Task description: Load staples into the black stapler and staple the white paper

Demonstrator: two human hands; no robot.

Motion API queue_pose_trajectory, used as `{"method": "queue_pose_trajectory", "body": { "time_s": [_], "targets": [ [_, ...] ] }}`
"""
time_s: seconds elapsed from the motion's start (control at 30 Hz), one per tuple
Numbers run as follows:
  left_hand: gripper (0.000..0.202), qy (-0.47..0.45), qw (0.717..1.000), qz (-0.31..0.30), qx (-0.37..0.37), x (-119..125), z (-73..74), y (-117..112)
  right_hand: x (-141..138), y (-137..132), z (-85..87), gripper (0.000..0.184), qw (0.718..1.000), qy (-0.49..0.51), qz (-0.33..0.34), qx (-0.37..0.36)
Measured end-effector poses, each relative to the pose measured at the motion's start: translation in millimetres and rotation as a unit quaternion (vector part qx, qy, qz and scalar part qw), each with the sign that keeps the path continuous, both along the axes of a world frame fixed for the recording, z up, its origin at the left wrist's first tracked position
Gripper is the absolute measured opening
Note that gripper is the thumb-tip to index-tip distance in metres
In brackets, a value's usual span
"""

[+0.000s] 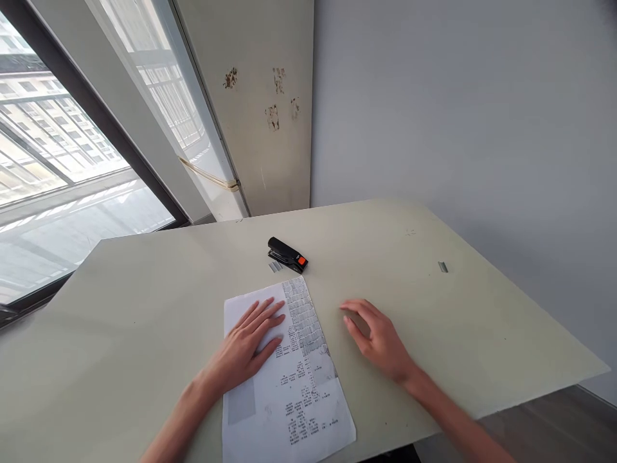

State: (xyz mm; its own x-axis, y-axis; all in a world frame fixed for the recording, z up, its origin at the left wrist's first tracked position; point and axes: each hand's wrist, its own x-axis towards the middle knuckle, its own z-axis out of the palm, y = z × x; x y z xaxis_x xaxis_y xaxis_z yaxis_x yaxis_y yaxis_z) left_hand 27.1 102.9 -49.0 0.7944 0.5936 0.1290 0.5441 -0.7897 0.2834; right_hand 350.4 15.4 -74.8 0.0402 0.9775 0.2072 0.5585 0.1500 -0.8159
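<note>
A printed sheet of paper [294, 386] lies on the pale table [144, 289] in front of me. My left hand [250, 341] rests flat on the paper's upper left part, fingers spread. To the right of the sheet my right hand [378, 334] hovers just over the bare tabletop, fingers apart and holding nothing. A black stapler [288, 254] with an orange end sits beyond the paper, and a short strip of staples [274, 266] lies right beside it.
Another small strip of staples [442, 267] lies toward the table's right side. A grey wall [457, 116] stands behind the table. A large window [58, 161] fills the left, with a stained panel [260, 96] next to it.
</note>
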Motion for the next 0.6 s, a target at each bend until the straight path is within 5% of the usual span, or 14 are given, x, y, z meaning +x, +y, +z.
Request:
{"method": "queue_pose_trajectory", "body": {
  "time_s": [0.13,0.33,0.6],
  "targets": [
    [0.043,-0.013,1.000,0.019,0.004,1,-1.6,-1,-11,63,-4.2,0.027,1.000,0.028,-0.010,0.004],
    [0.060,-0.017,0.999,0.044,0.008,9,-5.5,-5,-38,138,-15.5,0.055,0.999,0.029,-0.019,0.016],
    [0.059,0.021,0.998,0.045,0.030,6,-9.2,-10,-43,168,-18.1,0.028,0.999,0.017,-0.019,0.044]
  ]
}}
